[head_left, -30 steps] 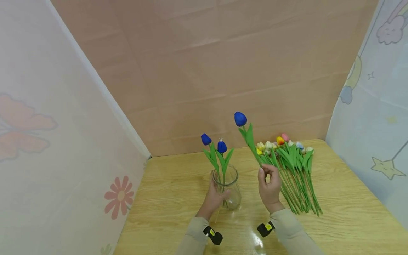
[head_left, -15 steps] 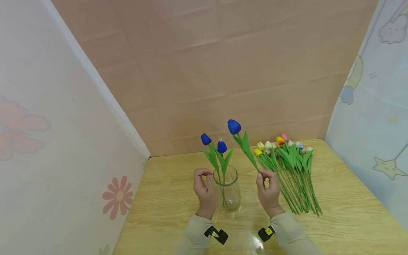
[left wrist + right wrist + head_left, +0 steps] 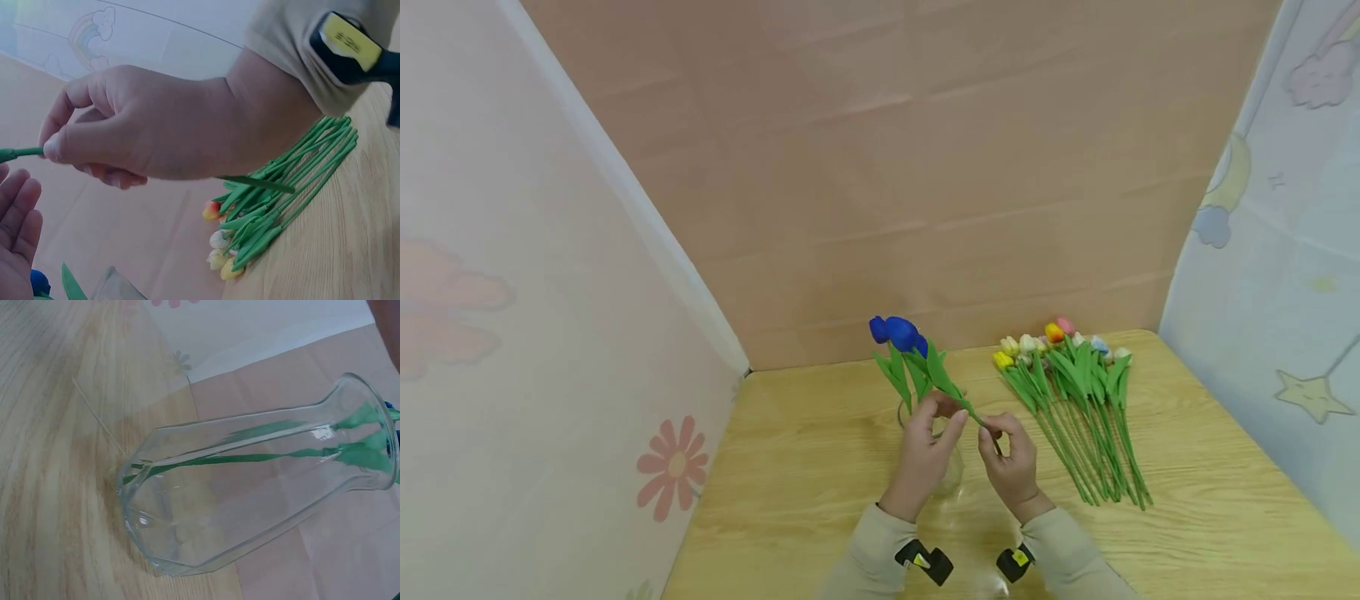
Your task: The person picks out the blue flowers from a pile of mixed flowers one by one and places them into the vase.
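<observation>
My right hand (image 3: 1011, 468) pinches the lower stem of a blue artificial tulip (image 3: 901, 333), which leans up and to the left. My left hand (image 3: 923, 454) is raised under the middle of this stem. In the left wrist view its fingers (image 3: 17, 209) look fairly straight, just beside the stem, and I cannot tell if they touch it. Behind the left hand stands a clear glass vase (image 3: 250, 487), mostly hidden in the head view. Two more blue tulips (image 3: 877, 330) stand in it, their green stems reaching down inside the glass.
A pile of artificial tulips (image 3: 1093, 392) in yellow, white, orange, pink and light blue lies on the wooden table (image 3: 805, 467) to the right. A tan cloth backdrop (image 3: 850, 208) rises behind, with printed white sheets on both sides.
The left hand first let go of the vase, then moved right to the held tulip's stem. The right hand brought the tulip left and down, its bloom now overlapping those in the vase.
</observation>
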The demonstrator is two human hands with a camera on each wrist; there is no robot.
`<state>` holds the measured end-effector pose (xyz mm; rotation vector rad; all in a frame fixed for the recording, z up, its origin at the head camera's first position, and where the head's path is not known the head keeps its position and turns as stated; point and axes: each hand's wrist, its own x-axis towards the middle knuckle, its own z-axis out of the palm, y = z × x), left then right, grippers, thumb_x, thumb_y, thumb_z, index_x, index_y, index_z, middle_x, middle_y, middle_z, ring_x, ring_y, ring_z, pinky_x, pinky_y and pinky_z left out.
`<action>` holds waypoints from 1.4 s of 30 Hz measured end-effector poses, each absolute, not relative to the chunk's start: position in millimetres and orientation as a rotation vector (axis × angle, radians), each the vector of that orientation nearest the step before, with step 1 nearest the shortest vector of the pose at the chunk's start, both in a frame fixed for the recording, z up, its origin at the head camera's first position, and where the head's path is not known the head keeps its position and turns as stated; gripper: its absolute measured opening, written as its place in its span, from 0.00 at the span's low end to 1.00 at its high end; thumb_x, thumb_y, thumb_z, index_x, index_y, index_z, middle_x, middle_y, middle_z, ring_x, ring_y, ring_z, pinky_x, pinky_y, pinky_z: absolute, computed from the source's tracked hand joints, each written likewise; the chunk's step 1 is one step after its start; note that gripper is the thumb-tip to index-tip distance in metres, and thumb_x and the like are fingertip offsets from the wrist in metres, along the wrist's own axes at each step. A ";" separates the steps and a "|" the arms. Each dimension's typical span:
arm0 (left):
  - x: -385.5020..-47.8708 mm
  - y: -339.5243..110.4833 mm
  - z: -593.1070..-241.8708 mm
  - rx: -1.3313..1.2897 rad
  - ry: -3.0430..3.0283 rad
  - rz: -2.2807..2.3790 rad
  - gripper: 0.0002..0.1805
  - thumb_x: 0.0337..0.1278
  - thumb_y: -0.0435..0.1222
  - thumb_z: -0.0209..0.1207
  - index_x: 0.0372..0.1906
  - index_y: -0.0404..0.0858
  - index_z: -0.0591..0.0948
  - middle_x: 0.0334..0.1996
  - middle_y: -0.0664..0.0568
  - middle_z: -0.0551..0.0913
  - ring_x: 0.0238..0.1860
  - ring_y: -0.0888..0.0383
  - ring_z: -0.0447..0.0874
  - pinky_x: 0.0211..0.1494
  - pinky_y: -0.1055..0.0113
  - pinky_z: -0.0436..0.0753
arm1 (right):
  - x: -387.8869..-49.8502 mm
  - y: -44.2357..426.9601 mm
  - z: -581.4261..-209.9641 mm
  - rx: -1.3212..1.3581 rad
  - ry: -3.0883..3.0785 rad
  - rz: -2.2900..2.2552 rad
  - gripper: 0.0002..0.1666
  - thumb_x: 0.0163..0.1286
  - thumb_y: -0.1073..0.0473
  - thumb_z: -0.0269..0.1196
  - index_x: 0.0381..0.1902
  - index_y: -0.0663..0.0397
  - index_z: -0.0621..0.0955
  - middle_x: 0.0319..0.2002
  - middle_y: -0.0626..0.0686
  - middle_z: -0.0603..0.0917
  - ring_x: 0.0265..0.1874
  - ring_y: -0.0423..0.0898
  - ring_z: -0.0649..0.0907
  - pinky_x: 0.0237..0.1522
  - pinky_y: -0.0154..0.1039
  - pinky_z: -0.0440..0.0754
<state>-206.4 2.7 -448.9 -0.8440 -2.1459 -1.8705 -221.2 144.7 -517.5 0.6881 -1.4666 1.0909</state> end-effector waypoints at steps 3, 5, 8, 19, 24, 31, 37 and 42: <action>-205.8 3.2 -446.5 -0.862 -2.116 -1.853 0.08 0.71 0.37 0.52 0.50 0.41 0.76 0.50 0.50 0.81 0.48 0.56 0.79 0.48 0.65 0.80 | -221.3 142.5 -516.5 0.714 -1.459 1.071 0.25 0.75 0.54 0.55 0.32 0.78 0.73 0.20 0.56 0.71 0.22 0.39 0.67 0.24 0.31 0.65; -204.8 3.0 -445.9 -0.837 -2.114 -1.860 0.09 0.71 0.36 0.53 0.50 0.40 0.77 0.47 0.49 0.82 0.46 0.56 0.79 0.49 0.66 0.80 | -221.2 141.9 -516.1 0.722 -1.459 1.061 0.25 0.75 0.54 0.55 0.32 0.78 0.73 0.20 0.55 0.71 0.22 0.39 0.66 0.24 0.31 0.65; -198.8 0.9 -434.6 -0.789 -2.139 -1.859 0.09 0.69 0.33 0.53 0.49 0.34 0.78 0.40 0.43 0.82 0.43 0.56 0.80 0.46 0.67 0.79 | -221.8 142.4 -517.8 0.726 -1.472 1.051 0.26 0.75 0.53 0.55 0.32 0.78 0.74 0.21 0.55 0.72 0.22 0.38 0.67 0.24 0.31 0.65; -206.8 -22.8 -408.6 -0.809 -1.797 -1.804 0.09 0.71 0.26 0.46 0.51 0.26 0.71 0.37 0.39 0.77 0.38 0.51 0.78 0.50 0.63 0.78 | -225.4 164.7 -546.4 0.728 -1.663 0.979 0.30 0.76 0.47 0.49 0.39 0.75 0.76 0.25 0.54 0.74 0.24 0.41 0.71 0.30 0.32 0.69; -205.5 -37.6 -386.9 -0.890 -1.534 -1.802 0.12 0.75 0.28 0.41 0.49 0.18 0.65 0.41 0.45 0.76 0.40 0.57 0.77 0.46 0.66 0.80 | -225.8 178.8 -559.0 0.616 -1.772 0.959 0.27 0.78 0.49 0.46 0.42 0.70 0.78 0.27 0.52 0.76 0.26 0.39 0.70 0.30 0.31 0.68; -206.9 -50.9 -379.2 -0.787 -1.565 -1.526 0.11 0.74 0.32 0.45 0.45 0.24 0.69 0.35 0.44 0.77 0.36 0.53 0.77 0.44 0.66 0.79 | -223.2 187.9 -567.7 0.514 -1.894 0.948 0.23 0.78 0.51 0.47 0.43 0.66 0.79 0.28 0.50 0.77 0.25 0.37 0.70 0.28 0.30 0.69; -216.1 -50.4 -405.6 -0.693 -1.828 -1.323 0.07 0.71 0.31 0.50 0.48 0.33 0.74 0.32 0.46 0.77 0.33 0.55 0.77 0.38 0.64 0.78 | -221.6 189.1 -573.2 0.476 -1.969 0.958 0.17 0.77 0.55 0.49 0.44 0.64 0.78 0.28 0.49 0.76 0.25 0.37 0.70 0.28 0.31 0.70; -221.0 -45.5 -424.1 -0.674 -1.983 -1.297 0.09 0.71 0.33 0.51 0.50 0.34 0.77 0.36 0.49 0.78 0.35 0.58 0.77 0.38 0.66 0.79 | -220.3 187.7 -574.5 0.463 -2.005 0.966 0.14 0.75 0.58 0.50 0.44 0.63 0.78 0.27 0.48 0.75 0.25 0.37 0.70 0.29 0.29 0.69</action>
